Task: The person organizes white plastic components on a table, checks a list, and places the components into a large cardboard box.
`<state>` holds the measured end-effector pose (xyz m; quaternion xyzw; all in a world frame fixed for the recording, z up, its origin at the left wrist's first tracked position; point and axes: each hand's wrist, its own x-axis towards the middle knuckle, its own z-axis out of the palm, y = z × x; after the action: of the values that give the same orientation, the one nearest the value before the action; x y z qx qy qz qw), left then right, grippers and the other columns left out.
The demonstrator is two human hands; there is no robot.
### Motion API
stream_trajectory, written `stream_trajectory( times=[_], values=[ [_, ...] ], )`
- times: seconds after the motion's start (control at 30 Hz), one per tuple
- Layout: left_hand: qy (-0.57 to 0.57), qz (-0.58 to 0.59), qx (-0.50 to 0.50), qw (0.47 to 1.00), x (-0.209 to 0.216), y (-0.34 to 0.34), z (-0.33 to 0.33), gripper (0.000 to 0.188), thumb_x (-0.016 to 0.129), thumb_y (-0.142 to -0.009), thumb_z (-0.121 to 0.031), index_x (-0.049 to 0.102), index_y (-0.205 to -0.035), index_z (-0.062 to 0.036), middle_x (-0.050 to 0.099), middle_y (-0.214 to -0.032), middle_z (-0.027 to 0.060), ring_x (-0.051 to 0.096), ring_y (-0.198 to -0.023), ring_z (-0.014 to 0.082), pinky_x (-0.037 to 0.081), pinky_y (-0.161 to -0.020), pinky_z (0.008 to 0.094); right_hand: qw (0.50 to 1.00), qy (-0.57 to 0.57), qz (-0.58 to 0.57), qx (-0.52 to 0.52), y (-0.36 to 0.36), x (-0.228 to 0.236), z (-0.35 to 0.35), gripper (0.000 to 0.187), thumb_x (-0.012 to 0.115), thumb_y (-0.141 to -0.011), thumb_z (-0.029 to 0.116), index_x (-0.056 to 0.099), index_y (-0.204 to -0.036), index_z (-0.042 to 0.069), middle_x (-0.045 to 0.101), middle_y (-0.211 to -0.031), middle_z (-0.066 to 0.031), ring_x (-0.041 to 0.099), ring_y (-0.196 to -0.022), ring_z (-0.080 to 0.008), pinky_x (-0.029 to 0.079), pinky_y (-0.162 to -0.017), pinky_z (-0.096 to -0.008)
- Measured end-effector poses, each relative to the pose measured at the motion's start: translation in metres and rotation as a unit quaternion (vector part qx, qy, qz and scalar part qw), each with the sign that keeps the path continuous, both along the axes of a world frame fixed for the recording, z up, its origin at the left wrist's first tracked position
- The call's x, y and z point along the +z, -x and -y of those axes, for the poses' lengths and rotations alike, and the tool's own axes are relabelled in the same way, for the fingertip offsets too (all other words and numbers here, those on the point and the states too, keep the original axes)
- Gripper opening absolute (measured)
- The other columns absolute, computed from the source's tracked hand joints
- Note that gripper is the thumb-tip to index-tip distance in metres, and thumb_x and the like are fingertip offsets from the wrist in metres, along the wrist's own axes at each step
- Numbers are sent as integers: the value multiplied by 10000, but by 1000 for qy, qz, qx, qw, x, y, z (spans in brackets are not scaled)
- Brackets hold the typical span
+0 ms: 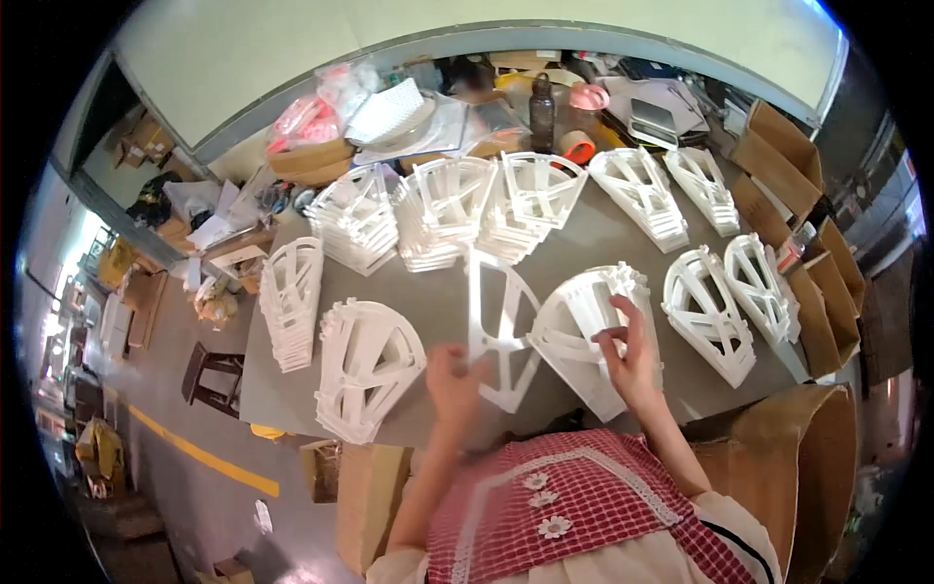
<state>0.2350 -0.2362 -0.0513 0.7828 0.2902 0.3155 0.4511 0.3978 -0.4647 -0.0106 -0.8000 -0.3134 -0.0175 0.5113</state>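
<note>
A single white plastic fan-shaped frame (pixel 477 297) lies on the grey table in front of me. At its lower left edge is my left hand (pixel 455 382), its fingers smeared by motion, so whether it grips the frame cannot be told. Just right of that frame sits a stack of similar white plastic pieces (pixel 574 336) with a more solid face. Over this stack's right side is my right hand (pixel 632 358), thumb and forefinger apart with nothing visible between them. Another stack of white fan-shaped frames (pixel 365 365) stands to the left of my left hand.
More stacked frames line the table's far side (pixel 448 204), left edge (pixel 292 302) and right side (pixel 708 316). Behind them are a dark bottle (pixel 541 112), an orange tape roll (pixel 577 148) and papers. Cardboard boxes (pixel 822 292) border the right; a stool (pixel 214 378) stands left.
</note>
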Motion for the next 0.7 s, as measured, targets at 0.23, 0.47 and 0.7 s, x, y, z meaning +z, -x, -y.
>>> stream_trajectory(
  times=[0.23,0.47,0.7],
  values=[
    [-305,133,-49,942,79,-23,28,251,646,-742,69,543,-923,-72,542,-923,110,566,-775,261,509,-675,363,973,-101,-102,182,9,4,-15,489,589,-957,70,392,-1398,-5,583,-1244,-156,675,-932,-197,537,-767,-321],
    [-378,114,-273,877,100,-35,92,326,676,-765,-15,590,-1078,-34,615,-1132,157,612,-971,371,510,-837,436,859,-227,-428,165,26,45,-28,391,518,-1026,243,480,-1352,31,634,-1121,-74,576,-1060,-138,459,-916,-289],
    [-185,11,-225,956,90,-24,74,360,622,-866,-85,579,-1213,0,603,-1220,203,581,-1120,360,448,-981,441,880,-135,-447,84,-20,30,19,380,558,-956,154,439,-1265,-32,606,-867,-133,629,-543,-187,398,-353,-287]
  ],
)
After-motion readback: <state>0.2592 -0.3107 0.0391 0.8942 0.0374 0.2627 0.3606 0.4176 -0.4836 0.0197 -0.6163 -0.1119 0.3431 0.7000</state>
